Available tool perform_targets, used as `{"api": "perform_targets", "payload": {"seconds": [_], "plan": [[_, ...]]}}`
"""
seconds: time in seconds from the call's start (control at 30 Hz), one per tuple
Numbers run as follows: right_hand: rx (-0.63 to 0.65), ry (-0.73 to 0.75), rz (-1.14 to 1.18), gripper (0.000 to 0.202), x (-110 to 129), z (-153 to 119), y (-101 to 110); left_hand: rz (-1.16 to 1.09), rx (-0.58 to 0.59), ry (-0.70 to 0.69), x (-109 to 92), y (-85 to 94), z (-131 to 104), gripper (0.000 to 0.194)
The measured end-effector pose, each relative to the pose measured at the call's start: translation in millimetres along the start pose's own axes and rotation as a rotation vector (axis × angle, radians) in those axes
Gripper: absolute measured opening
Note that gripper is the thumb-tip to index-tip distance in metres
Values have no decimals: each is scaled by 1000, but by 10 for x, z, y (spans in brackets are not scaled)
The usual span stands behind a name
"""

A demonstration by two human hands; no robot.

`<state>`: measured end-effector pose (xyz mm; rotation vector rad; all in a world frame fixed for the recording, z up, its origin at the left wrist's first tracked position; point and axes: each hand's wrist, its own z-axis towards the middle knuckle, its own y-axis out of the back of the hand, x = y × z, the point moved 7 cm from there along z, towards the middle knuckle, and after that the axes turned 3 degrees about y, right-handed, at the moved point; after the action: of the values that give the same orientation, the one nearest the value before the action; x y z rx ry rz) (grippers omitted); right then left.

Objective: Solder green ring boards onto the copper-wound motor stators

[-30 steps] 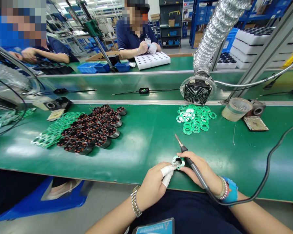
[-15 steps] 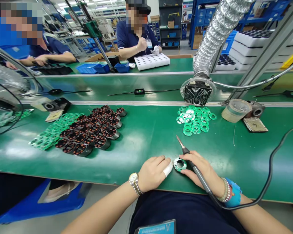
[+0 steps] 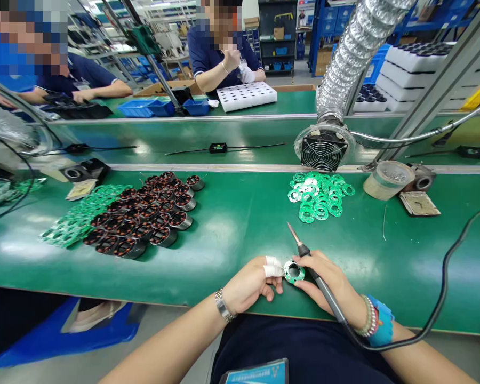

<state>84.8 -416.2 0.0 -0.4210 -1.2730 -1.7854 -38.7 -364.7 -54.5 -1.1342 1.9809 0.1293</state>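
A green ring-shaped circuit board (image 3: pixel 300 277) is at the front of the bench, its centre dark; whether a part sits under it I cannot tell. My right hand (image 3: pixel 328 277) steadies it between thumb and forefinger. That same hand also holds a soldering iron (image 3: pixel 324 290), whose bare tip points up and away to the left, apart from the board. My left hand (image 3: pixel 254 282) is at the board's left rim, with white tape on two digits pressed together there. What they pinch is too small to make out; the other fingers are curled loosely.
Wire-wound motor stators (image 3: pixel 140 216) stand in rows on the left beside green ring boards (image 3: pixel 84 213). More loose boards (image 3: pixel 320 194) lie beneath a fan (image 3: pixel 324 152). A plastic tub (image 3: pixel 388 184) and sponge tray (image 3: pixel 419 204) are at right. Co-workers sit across; the iron's cable (image 3: pixel 444 277) loops right.
My left hand has turned over, bringing its taped digits to the board's rim with the other fingers curled below. My right hand keeps its hold on board and iron. The facing co-worker's hands have shifted.
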Motion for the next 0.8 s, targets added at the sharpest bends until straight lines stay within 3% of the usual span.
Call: {"api": "perform_targets", "payload": {"seconds": [0.1, 0.23, 0.53, 0.67, 0.8], "plan": [[1, 13, 7, 31, 3, 1, -2, -13, 31, -59, 7, 70, -30, 27], [1, 18, 11, 30, 1, 3, -7, 73, -14, -136, 8, 149, -12, 32], [-9, 20, -22, 28, 13, 4, 1, 160, -72, -132, -26, 44, 30, 32], [-13, 29, -16, 28, 38, 29, 5, 157, -180, -229, -84, 22, 13, 27], [22, 6, 0, 27, 16, 62, 33, 128, -80, -251, -116, -11, 22, 38]]}}
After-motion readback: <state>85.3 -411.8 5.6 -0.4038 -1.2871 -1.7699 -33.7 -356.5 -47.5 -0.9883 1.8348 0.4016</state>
